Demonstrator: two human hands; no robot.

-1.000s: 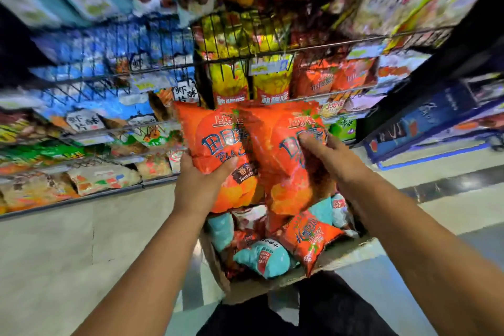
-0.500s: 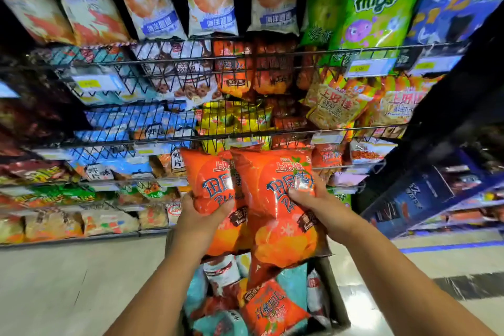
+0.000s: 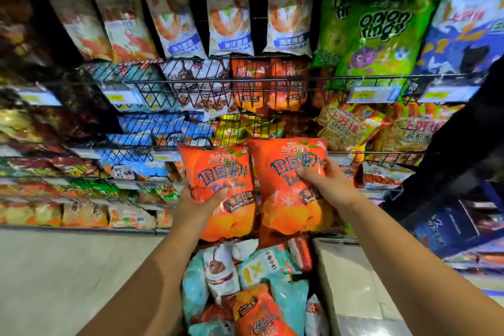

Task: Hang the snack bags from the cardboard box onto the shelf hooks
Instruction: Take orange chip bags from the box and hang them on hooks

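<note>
Nearest, a heap of teal, white and orange snack bags (image 3: 261,281) lies low in the middle, between the two forearms. Above it, the left hand (image 3: 200,206) grips the lower left side of one orange chip bag (image 3: 218,169), thumb across its front. The right hand (image 3: 326,179) clutches the right edge of a second orange bag (image 3: 286,199). Both bags stand upright, edges touching, in front of the wire shelf (image 3: 207,82). Farther back, similar orange bags (image 3: 268,84) sit behind the wire, and a green onion-rings bag (image 3: 373,27) hangs at far right.

Head-worn view, facing forward and down, close to shelves (image 3: 245,82)
</note>
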